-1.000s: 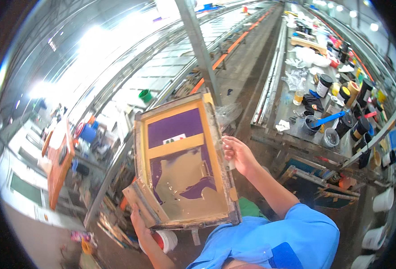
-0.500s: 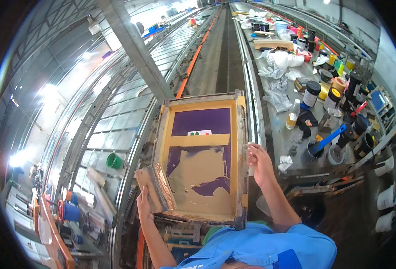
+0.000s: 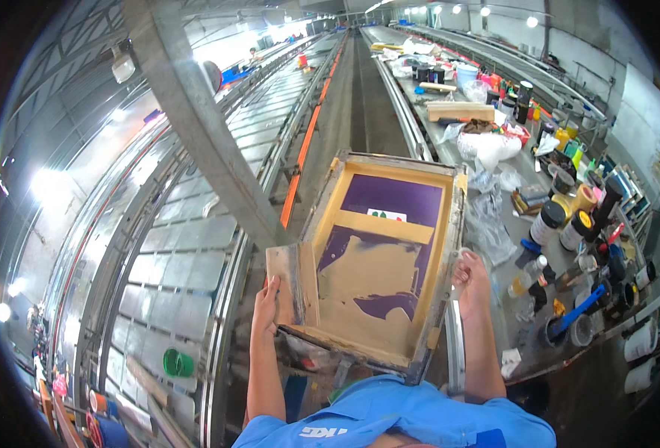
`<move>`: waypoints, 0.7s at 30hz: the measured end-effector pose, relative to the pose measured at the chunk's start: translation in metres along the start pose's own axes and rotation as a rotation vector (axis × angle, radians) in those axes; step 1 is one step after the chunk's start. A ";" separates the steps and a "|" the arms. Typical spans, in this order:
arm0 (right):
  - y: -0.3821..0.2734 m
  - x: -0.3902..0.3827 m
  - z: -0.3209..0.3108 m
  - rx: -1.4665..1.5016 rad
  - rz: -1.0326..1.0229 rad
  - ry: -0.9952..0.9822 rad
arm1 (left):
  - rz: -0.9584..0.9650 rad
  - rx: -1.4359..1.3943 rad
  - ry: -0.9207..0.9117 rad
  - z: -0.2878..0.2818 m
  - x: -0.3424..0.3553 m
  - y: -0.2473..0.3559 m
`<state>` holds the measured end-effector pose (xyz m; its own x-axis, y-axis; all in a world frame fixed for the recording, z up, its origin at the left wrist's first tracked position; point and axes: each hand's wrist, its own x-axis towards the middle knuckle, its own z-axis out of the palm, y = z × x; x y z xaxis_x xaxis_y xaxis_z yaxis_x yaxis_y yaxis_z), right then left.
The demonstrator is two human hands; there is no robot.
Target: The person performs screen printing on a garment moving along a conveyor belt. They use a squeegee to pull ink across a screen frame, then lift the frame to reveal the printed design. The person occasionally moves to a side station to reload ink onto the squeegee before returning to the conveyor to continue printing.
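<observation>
A wooden-framed printing screen (image 3: 443, 299) lies tilted in front of me, taped in yellow along its inner edges. Thick beige ink (image 3: 371, 276) is spread over its purple mesh (image 3: 393, 196), and a strip of yellow tape crosses it. At the screen's left side, my left hand (image 3: 267, 306) is closed on the wooden handle of a squeegee (image 3: 289, 280), whose blade end leans on the frame. My right hand (image 3: 470, 278) has its fingers curled at the screen's right edge, gripping it. Something whitish shows by those fingertips, too small to name.
To the right, a cluttered table (image 3: 487, 295) bears ink jars (image 3: 546, 222), plastic bags (image 3: 492, 224) and a blue-handled tool (image 3: 580, 310). A metal post (image 3: 203, 127) slants up at the left. Beyond it runs a long printing table (image 3: 169, 276) with a green bucket (image 3: 178, 363).
The screen has swung right and turned clockwise in my view, with both hands and the squeegee moving along. The squeegee stands more upright. My view has shifted across the surroundings.
</observation>
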<state>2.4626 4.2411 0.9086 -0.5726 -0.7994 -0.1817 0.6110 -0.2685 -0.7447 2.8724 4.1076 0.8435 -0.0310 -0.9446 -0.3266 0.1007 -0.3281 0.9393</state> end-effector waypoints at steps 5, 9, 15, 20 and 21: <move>0.006 0.039 0.008 -0.028 -0.109 0.062 | 0.018 0.032 -0.120 0.031 0.097 0.010; 0.016 0.076 0.005 -0.044 -0.130 0.140 | -0.015 0.148 -0.097 0.054 0.164 -0.005; 0.031 0.175 0.027 -0.014 -0.143 0.122 | 0.025 0.157 -0.072 0.092 0.237 0.033; 0.038 0.257 0.066 0.016 -0.087 0.012 | 0.050 0.133 0.038 0.097 0.281 0.058; 0.041 0.271 0.070 0.014 -0.067 0.006 | 0.048 0.138 0.073 0.092 0.290 0.051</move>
<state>2.3709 3.9757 0.8733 -0.6158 -0.7762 -0.1357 0.5789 -0.3289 -0.7461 2.7768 3.8163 0.8068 0.0438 -0.9580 -0.2834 -0.0377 -0.2851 0.9578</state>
